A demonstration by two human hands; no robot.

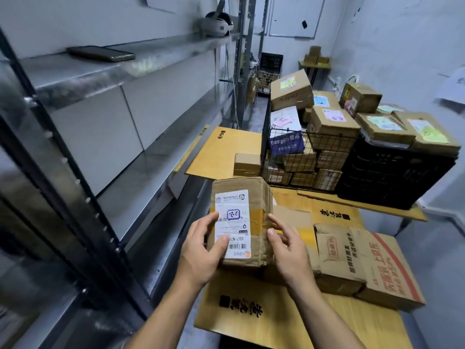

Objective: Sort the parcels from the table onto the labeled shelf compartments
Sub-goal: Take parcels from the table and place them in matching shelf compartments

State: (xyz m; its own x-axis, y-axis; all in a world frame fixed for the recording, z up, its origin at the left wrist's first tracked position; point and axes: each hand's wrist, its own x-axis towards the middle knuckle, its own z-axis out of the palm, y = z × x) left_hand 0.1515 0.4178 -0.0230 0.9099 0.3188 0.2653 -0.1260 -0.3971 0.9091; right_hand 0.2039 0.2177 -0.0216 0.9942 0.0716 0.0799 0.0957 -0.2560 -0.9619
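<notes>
I hold a brown cardboard parcel [254,205] with a white shipping label above the table, its label facing up. My left hand [203,250] grips its left side, thumb on the label. My right hand [289,250] holds its right edge with curled fingers. More parcels are piled in a wire basket [284,157] and on a black crate [392,170] at the far right. A small brown box [246,164] lies loose beside the basket. The grey metal shelf [105,71] stands to my left, its compartments mostly bare.
Flattened yellow cardboard sheets [251,316] cover the table. A folded printed carton [364,263] lies to the right of my hands. A dark phone [100,53] and a headset [216,25] rest on the upper shelf. More boxes stand at the back wall.
</notes>
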